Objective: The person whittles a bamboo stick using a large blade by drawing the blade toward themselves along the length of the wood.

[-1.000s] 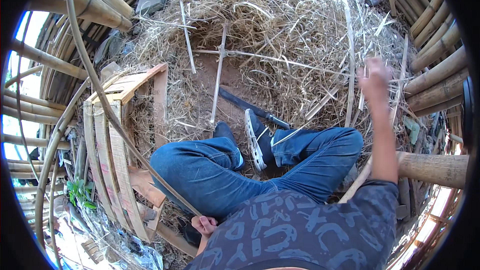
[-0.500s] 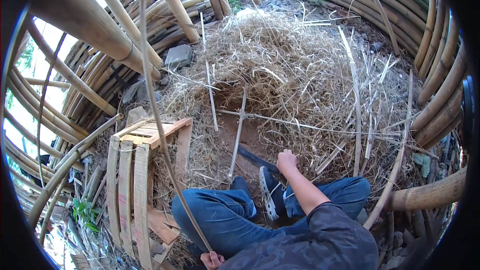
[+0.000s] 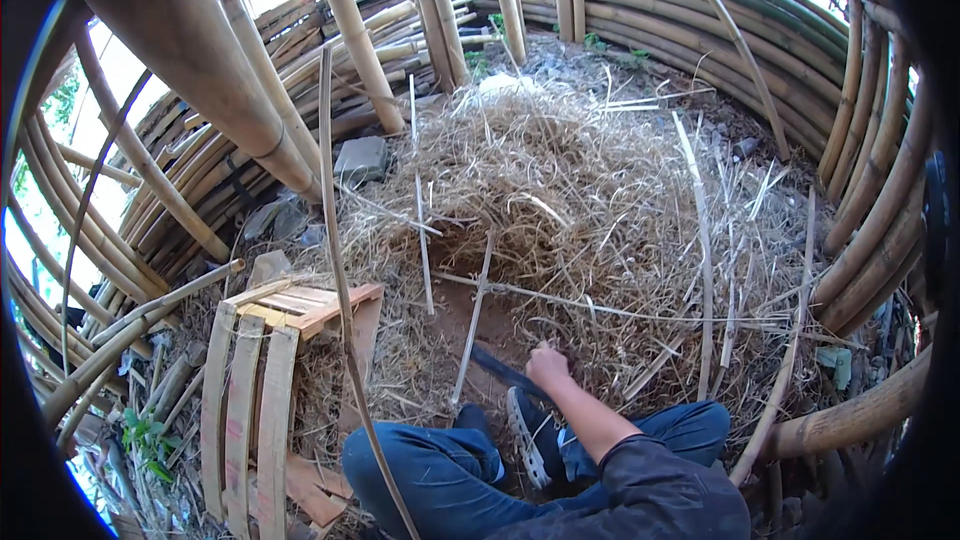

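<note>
My right hand [image 3: 547,365] is closed, low over the bare soil between straw and my shoe; anything inside its fingers is hidden. Just beside it, a dark flat strip [image 3: 505,372] lies on the ground, its kind unclear. A long thin bamboo strip [image 3: 343,275] rises from the lower edge past my left knee. My left hand is out of the picture, so the strip's lower end is hidden. In front of my feet a pale split bamboo stick [image 3: 474,315] meets a thin bamboo sliver [image 3: 600,307] that runs off to the right.
Dry straw shavings [image 3: 560,180] form a heap ahead. A slatted wooden crate [image 3: 240,410] stands at my left, a concrete block [image 3: 361,158] behind it. Thick bamboo poles [image 3: 190,50] lean in at upper left; stacked bamboo [image 3: 700,20] curves along the back. Another pole [image 3: 850,410] juts in at right.
The view has tilted, so the scene sits lower in it. My left hand, earlier closed around the long strip's lower end, has left the picture. My right hand stays closed near the dark strip.
</note>
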Demonstrator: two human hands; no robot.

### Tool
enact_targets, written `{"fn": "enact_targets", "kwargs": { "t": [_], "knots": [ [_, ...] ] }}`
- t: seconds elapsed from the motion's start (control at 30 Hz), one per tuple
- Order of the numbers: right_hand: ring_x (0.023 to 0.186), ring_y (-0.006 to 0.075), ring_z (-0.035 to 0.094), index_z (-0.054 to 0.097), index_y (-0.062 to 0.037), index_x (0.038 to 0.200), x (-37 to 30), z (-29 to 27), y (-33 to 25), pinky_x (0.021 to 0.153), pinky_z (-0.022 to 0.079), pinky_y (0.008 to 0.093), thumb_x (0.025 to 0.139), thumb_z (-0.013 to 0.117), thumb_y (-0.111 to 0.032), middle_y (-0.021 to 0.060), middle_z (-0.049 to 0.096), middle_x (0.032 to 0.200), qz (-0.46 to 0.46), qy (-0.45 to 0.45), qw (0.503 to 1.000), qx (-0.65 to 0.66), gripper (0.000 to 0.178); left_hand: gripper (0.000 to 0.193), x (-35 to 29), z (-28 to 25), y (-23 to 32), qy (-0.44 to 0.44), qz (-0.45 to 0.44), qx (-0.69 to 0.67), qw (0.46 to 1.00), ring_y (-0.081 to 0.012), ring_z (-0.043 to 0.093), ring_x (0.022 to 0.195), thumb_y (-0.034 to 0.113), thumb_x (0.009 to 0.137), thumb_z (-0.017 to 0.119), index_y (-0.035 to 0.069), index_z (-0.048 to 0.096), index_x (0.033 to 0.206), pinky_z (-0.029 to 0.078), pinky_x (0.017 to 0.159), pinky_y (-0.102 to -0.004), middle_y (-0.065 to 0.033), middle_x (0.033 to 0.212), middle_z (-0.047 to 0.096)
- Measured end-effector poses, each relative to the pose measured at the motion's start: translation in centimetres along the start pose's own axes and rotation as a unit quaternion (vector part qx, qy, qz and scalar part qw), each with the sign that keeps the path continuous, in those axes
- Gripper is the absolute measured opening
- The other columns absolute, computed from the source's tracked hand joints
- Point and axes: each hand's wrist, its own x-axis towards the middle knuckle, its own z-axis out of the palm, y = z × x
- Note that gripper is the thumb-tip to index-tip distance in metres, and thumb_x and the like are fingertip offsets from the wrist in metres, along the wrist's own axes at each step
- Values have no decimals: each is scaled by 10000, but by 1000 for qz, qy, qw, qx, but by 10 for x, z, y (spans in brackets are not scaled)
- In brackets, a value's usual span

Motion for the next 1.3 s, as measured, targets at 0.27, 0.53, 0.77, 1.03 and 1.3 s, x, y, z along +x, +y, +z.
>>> {"fn": "enact_targets", "kwargs": {
  "t": [0.27, 0.53, 0.77, 1.03, 1.3],
  "knots": [
    [1080, 339, 606, 605, -77, 1193, 22, -4, 1, 901, 505, 441, 793, 600, -209, 175, 585, 1205, -39, -63, 997, -12, 421, 421, 37, 17, 22, -60, 3, -5, 998, -134, 433, 346, 390, 947, 538, 64, 404, 716, 396, 347, -284, -41, 504, 448],
    [1169, 341, 562, 503, -74, 1230, 26, 42, -12, 962, 479, 451, 827, 671, -262, 173, 581, 1218, 40, -170, 984, 12, 475, 420, 45, 17, 27, -49, -7, -8, 999, -136, 427, 346, 402, 943, 541, 63, 406, 736, 404, 355, -285, -40, 516, 452],
    [1070, 314, 630, 554, -91, 1173, 37, 67, -18, 860, 525, 441, 858, 608, -223, 156, 631, 1147, 1, -129, 989, -69, 346, 420, 31, 9, 27, -33, -18, -1, 999, -137, 421, 347, 412, 939, 544, 61, 407, 753, 412, 362, -286, -39, 527, 456],
    [1137, 323, 556, 598, -58, 1108, 29, 89, 6, 967, 400, 495, 796, 594, -171, 172, 625, 1171, -10, -55, 996, -67, 332, 422, 1, 8, 7, 7, -21, 0, 1000, -138, 416, 347, 424, 935, 548, 60, 408, 773, 420, 370, -287, -38, 539, 460],
    [952, 362, 641, 652, -52, 995, 34, 11, 50, 817, 520, 443, 744, 658, -167, 197, 674, 951, 76, 20, 987, 143, 276, 606, -66, 9, 29, 112, 36, -19, 993, -149, 482, 358, 478, 919, 539, 26, 423, 531, 383, 322, -288, -44, 447, 444]
  ]
}}
